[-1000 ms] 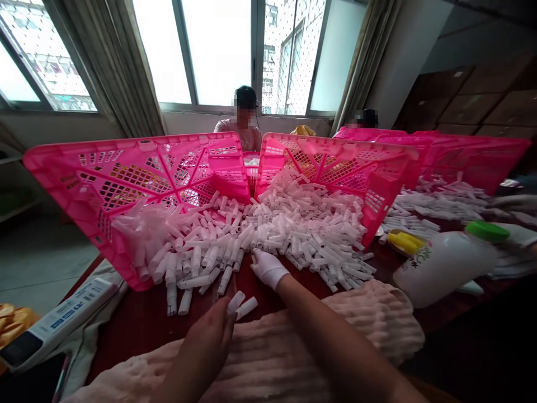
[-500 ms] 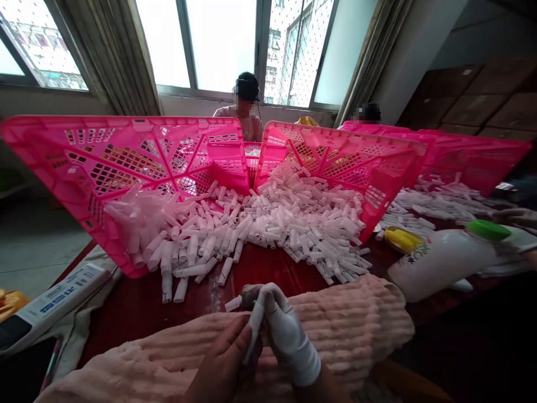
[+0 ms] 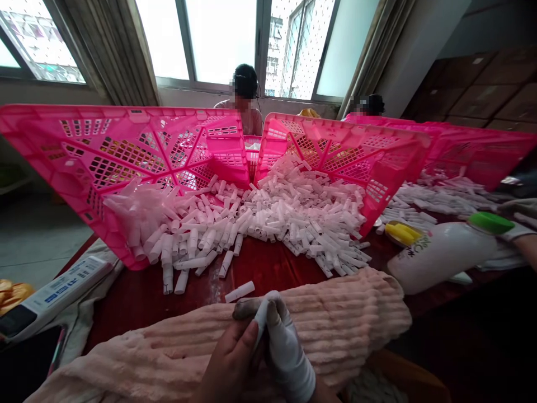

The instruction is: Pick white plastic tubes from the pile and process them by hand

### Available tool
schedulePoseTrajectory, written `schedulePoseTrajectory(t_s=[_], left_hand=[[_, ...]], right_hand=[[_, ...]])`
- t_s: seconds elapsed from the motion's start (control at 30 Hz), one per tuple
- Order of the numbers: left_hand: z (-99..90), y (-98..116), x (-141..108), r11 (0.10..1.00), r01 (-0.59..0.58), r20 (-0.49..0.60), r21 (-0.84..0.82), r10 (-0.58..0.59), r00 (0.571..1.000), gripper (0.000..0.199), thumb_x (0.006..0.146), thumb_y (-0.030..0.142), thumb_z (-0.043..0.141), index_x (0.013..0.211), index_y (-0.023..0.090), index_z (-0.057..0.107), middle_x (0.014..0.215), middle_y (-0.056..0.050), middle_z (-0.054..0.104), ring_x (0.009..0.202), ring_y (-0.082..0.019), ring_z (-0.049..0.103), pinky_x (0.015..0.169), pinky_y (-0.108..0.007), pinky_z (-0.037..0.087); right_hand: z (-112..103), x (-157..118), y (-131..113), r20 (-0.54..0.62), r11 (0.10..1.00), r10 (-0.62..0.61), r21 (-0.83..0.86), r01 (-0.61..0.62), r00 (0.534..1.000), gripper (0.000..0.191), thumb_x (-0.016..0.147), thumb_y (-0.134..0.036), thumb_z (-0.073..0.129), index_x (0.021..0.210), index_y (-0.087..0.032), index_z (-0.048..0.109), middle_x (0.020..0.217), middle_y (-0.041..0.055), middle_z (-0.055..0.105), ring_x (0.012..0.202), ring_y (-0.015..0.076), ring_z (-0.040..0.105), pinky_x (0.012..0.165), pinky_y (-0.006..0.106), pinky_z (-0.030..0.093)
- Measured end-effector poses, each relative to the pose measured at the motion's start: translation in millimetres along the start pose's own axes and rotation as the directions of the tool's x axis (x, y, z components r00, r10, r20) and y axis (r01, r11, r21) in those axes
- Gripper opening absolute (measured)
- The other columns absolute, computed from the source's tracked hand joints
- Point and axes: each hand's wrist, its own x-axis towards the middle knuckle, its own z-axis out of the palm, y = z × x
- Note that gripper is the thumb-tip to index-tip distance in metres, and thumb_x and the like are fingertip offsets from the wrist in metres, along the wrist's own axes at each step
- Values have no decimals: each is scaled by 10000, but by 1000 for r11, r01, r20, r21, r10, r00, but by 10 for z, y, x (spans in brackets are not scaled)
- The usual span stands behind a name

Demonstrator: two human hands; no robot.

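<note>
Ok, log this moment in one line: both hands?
left hand: bare, on white tube | right hand: gloved, on same tube | near: loose tube, pink towel, pink crate

Red tabletop [image 3: 268,266] carries pink crates [image 3: 126,145], white tubes [image 3: 293,210].

1. Hard daylight pours through the windows [image 3: 222,39] far ahead of the hands, blowing the panes out almost to white.
2. The pink crates [image 3: 126,140] beyond the hands glow, lit from behind.
3. The left hand [image 3: 229,358] and gloved right hand [image 3: 285,350] sit in soft, dimmer light, and the white tube [image 3: 260,319] between them shows little detail.
4. The boxes [image 3: 482,95] far right of the hands fall into deep shade.
5. Wide-lens stretching bends the crates and window frames toward the picture's edges.
</note>
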Motion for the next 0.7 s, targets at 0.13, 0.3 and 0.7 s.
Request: schedulePoseTrajectory(t_s=[0.13, 0.3, 0.7], left_hand=[[44, 171, 53, 874, -253, 229, 415, 169, 959, 369, 903, 476, 434, 969, 193, 662, 813, -33, 629, 756, -175, 577, 725, -272, 482], [-162, 502, 272, 360, -422, 392, 832, 156, 907, 286, 881, 165, 418, 984, 221, 679, 1010, -74, 640, 930, -208, 583, 849, -316, 450], [-716, 614, 903, -58, -271, 274, 961, 40, 961, 355, 777, 79, 424, 971, 167, 708, 982, -153, 599, 968, -309, 608, 836, -435, 469]], right_hand=[[-181, -143, -70, -139, 986, -161, -69, 152, 977, 388, 940, -439, 787, 805, -167, 546, 814, 28, 561, 771, 180, 585, 753, 207, 531], [-1186, -847, -489, -528, 816, -323, -576, -51, 785, 491, 773, -509, 857, 1067, -257, 556, 764, 8, 530, 657, 201, 581, 554, 197, 538], [-1577, -107, -1133, -239, -99, -245, -958, -269, 940, 318, 913, -289, 369, 1032, -119, 611, 1083, 118, 527, 1049, 251, 499, 979, 317, 405]])
